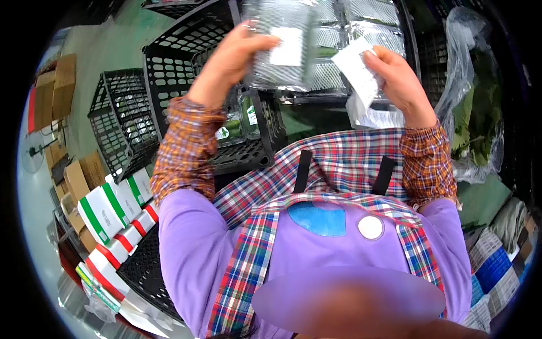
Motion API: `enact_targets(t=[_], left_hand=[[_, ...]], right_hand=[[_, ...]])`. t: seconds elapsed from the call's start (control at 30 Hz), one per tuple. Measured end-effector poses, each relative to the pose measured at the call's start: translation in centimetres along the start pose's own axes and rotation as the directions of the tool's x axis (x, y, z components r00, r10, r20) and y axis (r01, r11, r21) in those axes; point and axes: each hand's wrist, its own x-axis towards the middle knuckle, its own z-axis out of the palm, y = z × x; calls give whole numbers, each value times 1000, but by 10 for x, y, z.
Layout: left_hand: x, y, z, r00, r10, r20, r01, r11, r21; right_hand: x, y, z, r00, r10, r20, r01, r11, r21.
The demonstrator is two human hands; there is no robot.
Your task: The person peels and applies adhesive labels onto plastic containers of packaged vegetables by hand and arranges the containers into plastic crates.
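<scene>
Pack [275, 74] and white paper strip [357, 70], held side by side.
Gripping the film-wrapped pack, white label [289, 47] on its face, in the left hand [234, 55], above rows of similar packs [375, 37]; pinching the strip between thumb and fingers of the right hand [396, 79]. At left, perforated black crate [164, 76] and white cartons [95, 208] banded green or red, with print too small to read.

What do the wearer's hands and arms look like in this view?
The left hand and right hand are ungloved. Orange-and-dark plaid oversleeves, gathered at the wrists, cover the forearms; above them are plain purple sleeves.
</scene>
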Motion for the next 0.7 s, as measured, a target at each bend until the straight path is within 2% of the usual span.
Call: enact_targets(t=[0.03, 0.1, 0.17, 0.2, 0.23, 0.3, 0.37, 0.4, 0.43, 0.47, 0.5, 0.57, 0.63, 0.7], left_hand=[[-9, 14, -23, 1000, -14, 12, 15, 997, -81], [-29, 27, -80, 996, -41, -80, 40, 999, -5], [-54, 30, -116, 965, -73, -252, 79, 997, 12], [-61, 22, -137, 954, -109, -280, 127, 991, 46], [-65, 7, -150, 903, -137, -408, 203, 972, 122], [-71, -23, -171, 890, -195, -411, 295, 935, 195], [-55, -85, -221, 808, -310, -501, 543, 721, 430], [-54, -69, -184, 793, -310, -524, 580, 647, 495], [-46, -58, -155, 734, -287, -616, 670, 457, 585], [-28, -111, -197, 733, -341, -588, 664, 545, 511], [-16, -118, -193, 726, -217, -652, 678, 385, 626], [3, -112, -171, 742, -117, -660, 668, 217, 712], [19, -111, -150, 723, -45, -690, 685, 180, 706], [33, -121, -144, 705, -35, -709, 700, 198, 686]], right_hand=[[-2, -2, -2, 999, -3, -51, 3, 1000, 13], [1, 8, -13, 998, -2, -68, 4, 999, 32], [1, 10, -13, 1000, 3, -22, -2, 999, 37], [0, 9, -11, 1000, 11, -7, -11, 1000, 21], [-1, 8, -9, 1000, 17, 8, -17, 1000, 3], [-1, 9, -5, 999, 22, 36, -23, 1000, 9], [1, 11, -2, 999, 41, 17, -41, 999, -17], [1, 9, 0, 999, 52, 18, -52, 999, 2], [1, 8, 2, 998, 60, 9, -60, 998, -2], [1, 8, 3, 998, 70, 0, -70, 998, -4], [0, 5, 4, 997, 72, -11, -73, 997, -9], [1, 9, -2, 998, 51, 40, -51, 999, -19], [0, 9, -2, 997, 46, 62, -42, 997, -70], [-2, 12, 2, 998, 63, 13, -62, 996, -57]])
